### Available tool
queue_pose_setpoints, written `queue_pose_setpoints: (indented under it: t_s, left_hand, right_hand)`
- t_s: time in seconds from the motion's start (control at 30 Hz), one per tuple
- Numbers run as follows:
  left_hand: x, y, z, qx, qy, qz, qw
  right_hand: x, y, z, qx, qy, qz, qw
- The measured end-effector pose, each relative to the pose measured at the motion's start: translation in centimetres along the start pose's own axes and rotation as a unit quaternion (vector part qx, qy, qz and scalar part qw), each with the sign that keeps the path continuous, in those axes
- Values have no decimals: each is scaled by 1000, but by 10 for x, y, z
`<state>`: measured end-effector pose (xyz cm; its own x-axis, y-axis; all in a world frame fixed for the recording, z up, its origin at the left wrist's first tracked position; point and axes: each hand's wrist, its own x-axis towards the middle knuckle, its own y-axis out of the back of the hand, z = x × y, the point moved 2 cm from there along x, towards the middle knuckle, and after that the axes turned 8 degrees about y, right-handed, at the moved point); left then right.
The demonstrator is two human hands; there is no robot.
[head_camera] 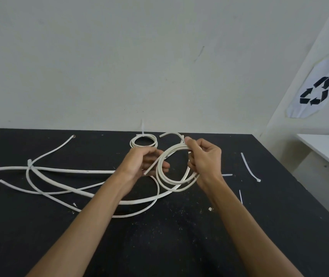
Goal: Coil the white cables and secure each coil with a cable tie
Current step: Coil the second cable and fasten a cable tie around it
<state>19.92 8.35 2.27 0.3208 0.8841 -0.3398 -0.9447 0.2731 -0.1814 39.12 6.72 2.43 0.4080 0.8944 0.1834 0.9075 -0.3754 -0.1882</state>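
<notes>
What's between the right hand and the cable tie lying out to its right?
Head view: only bare black table between the right hand and that cable tie.

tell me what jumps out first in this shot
Mid-frame, the right hand and left hand hold a half-wound white cable coil above the black table. Loose cables sprawl to the left, and a finished coil with its tie lies at the far edge.

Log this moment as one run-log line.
coiling | right hand holds coil | left hand feeds cable end | tied coil on table | loose tie unused
</notes>
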Motion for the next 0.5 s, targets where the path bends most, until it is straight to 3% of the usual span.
queue_pose_setpoints:
  t_s: [0.13, 0.33, 0.5]
  left_hand:
    - [5, -19, 3, 53, 19, -46, 997]
    - [15, -47, -16, 60, -63, 60, 994]
    - [21, -63, -32, 126, -100, 67, 985]
  right_hand:
    - [-2, -4, 3, -43, 41, -28, 998]
    - [-12, -2, 10, -62, 43, 33, 997]
    - [-21, 20, 19, -87, 30, 57, 994]
